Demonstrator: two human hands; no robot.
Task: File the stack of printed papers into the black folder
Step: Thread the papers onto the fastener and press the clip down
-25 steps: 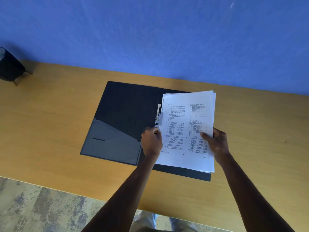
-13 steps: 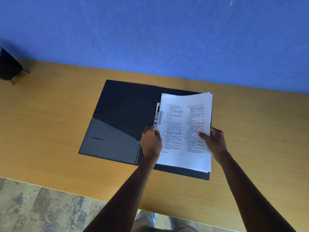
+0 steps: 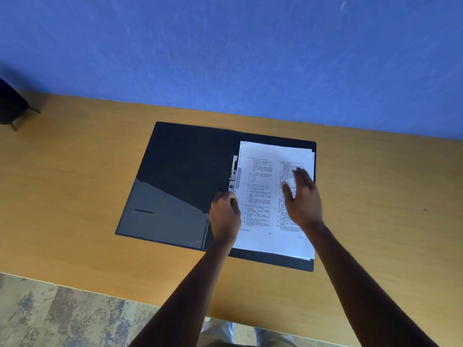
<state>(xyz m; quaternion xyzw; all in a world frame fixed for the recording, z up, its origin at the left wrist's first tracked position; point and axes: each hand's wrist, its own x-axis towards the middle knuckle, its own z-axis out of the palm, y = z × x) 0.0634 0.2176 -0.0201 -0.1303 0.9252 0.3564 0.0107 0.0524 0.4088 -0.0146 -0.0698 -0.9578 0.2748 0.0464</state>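
Your wooden table [image 3: 75, 196] meets a blue wall [image 3: 225, 46]; patterned floor [image 3: 62, 316] lies below. The black folder [image 3: 180, 166] lies open, printed papers [image 3: 260, 196] on its right half. Your left hand [image 3: 225, 214] curls at the papers' clip [image 3: 234, 175] edge, grip unclear; your right hand [image 3: 302, 196] hovers open. A dark object [image 3: 10, 106] sits far left of the folder.

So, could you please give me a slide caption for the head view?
Left hand at the clip beside printed papers lying in the open black folder; right hand open above.

A blue wall [image 3: 225, 51] is rising behind a wooden desk [image 3: 75, 171], while mottled grey-brown floor [image 3: 62, 316] is showing below (a dark object [image 3: 10, 106] is sitting far left).
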